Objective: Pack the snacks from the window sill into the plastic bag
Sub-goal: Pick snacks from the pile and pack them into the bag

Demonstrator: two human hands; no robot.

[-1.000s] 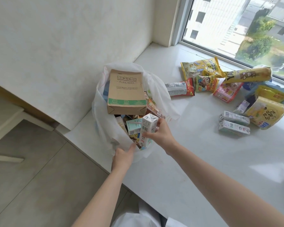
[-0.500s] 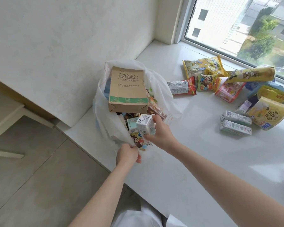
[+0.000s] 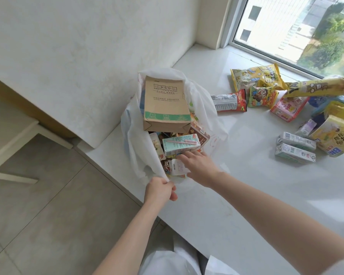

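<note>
The white plastic bag [image 3: 131,139] stands open at the sill's left end. It is stuffed with a brown cardboard box [image 3: 165,105], a teal drink carton [image 3: 180,146] and other snacks. My left hand [image 3: 160,189] pinches the bag's near rim. Over the bag's mouth my right hand [image 3: 199,167] lies flat, fingers spread, its tips against a small white carton [image 3: 176,168] lying inside. Loose on the window sill [image 3: 246,191] are two white milk cartons [image 3: 295,149], yellow snack bags [image 3: 254,76], a long yellow pack [image 3: 317,88], a red and silver pack [image 3: 229,100] and a pink pack [image 3: 288,110].
A large yellow bag [image 3: 335,136] and blue packs [image 3: 319,102] lie at the far right by the window glass [image 3: 306,30]. The wall [image 3: 87,46] rises left of the bag. The sill's edge drops to a tiled floor [image 3: 48,225] at the lower left.
My right hand lowered the small white carton into the bag and let go of it, fingers now spread. My left hand has kept its hold on the bag's rim.
</note>
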